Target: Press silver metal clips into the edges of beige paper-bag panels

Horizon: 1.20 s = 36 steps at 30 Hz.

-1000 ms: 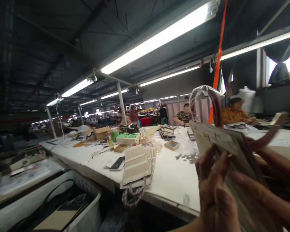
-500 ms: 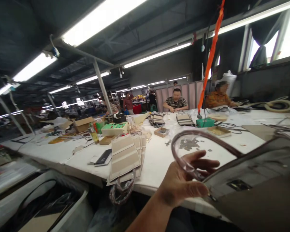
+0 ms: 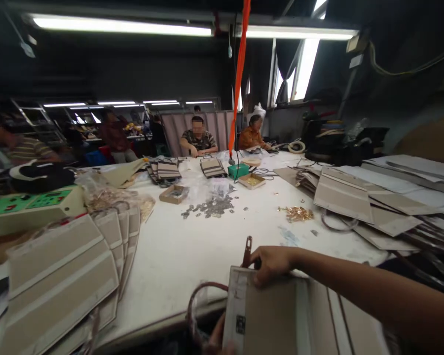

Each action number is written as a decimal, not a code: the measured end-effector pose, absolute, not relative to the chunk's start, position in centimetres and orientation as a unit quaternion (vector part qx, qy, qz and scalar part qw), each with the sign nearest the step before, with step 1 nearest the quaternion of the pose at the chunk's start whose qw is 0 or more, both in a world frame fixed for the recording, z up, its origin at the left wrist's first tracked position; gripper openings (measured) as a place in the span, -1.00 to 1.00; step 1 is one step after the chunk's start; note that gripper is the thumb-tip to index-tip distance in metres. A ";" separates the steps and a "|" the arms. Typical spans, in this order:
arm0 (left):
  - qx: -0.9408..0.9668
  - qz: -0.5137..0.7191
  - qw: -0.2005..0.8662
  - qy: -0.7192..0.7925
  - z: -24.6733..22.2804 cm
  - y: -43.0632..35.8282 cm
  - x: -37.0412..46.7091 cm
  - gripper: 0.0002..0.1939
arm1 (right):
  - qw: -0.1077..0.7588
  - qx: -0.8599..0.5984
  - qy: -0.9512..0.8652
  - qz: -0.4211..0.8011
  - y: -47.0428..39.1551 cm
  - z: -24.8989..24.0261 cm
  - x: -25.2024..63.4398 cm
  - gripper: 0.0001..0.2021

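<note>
A beige bag panel with pale strips and a small dark metal fitting is held upright at the near table edge. My right hand is closed over its top edge, beside a brown strap end with a metal-rimmed slot; the fingertips behind the panel are hidden. Low at the panel's left edge, my left hand shows only partly, its fingers closed round that edge. A brown handle in clear wrapping loops out on the left side.
Stacked panels lie left and right on the white table. Grey metal pieces, gold pieces, small boxes and a green box are farther back. An orange cord hangs down. People sit across the table.
The view has swung right and closer to the table. My left hand has gone from the handle loop to the panel's left edge. My right hand has come into view on the top edge.
</note>
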<state>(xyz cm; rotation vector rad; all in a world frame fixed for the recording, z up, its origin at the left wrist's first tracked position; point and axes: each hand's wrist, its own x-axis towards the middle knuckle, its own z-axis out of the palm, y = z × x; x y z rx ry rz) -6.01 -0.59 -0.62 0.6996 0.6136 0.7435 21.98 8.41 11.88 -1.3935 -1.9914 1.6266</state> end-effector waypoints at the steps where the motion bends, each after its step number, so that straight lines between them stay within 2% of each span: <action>1: 0.309 0.357 0.826 0.309 -1.3 -0.7 -5.9 -0.17 | 0.100 -0.478 -0.677 0.550 9.2 10.8 22.2 -0.44; 5: 0.229 0.355 0.820 0.386 -3.3 -1.6 -5.5 -0.40 | 0.063 -0.474 -0.705 0.524 11.4 8.0 22.7 -0.38; 10: 0.208 0.331 0.826 0.407 -3.3 -1.9 -4.7 -0.36 | 0.036 -0.479 -0.726 0.492 12.3 7.1 22.9 -0.45; 15: 0.193 0.356 0.812 0.420 -2.6 -1.3 -3.7 -0.45 | 0.016 -0.539 -0.740 0.401 12.4 7.0 22.9 -0.57; 17: 0.177 0.367 0.810 0.423 -2.4 -1.0 -3.2 -0.45 | 0.078 -0.595 -0.721 0.345 11.6 6.9 22.8 -0.66; 18: 0.169 0.375 0.807 0.424 -2.3 -0.8 -2.9 -0.43 | 0.136 -0.617 -0.707 0.318 10.9 7.0 22.8 -0.70; 22: 0.140 0.406 0.793 0.432 -2.1 -0.3 -1.4 -0.42 | 0.431 -0.629 -0.601 0.239 6.6 8.3 21.6 -0.71; 24: 0.127 0.416 0.782 0.446 -1.9 -0.1 -0.7 -0.45 | 0.564 -0.583 -0.522 0.261 4.5 9.0 20.3 -0.73; 26: 0.117 0.428 0.767 0.463 -1.6 -0.1 -0.1 -0.47 | 0.662 -0.502 -0.443 0.336 3.2 9.2 18.6 -0.70; 28: 0.110 0.439 0.755 0.474 -1.3 0.0 0.3 -0.49 | 0.710 -0.429 -0.384 0.405 2.6 8.5 16.9 -0.64; 30: 0.101 0.449 0.748 0.478 -1.0 0.0 0.5 -0.51 | 0.724 -0.400 -0.353 0.437 2.7 7.4 15.5 -0.62; 36: 0.081 0.458 0.746 0.477 -0.9 -0.1 0.8 -0.54 | 0.714 -0.387 -0.387 0.436 2.6 4.5 14.0 -0.63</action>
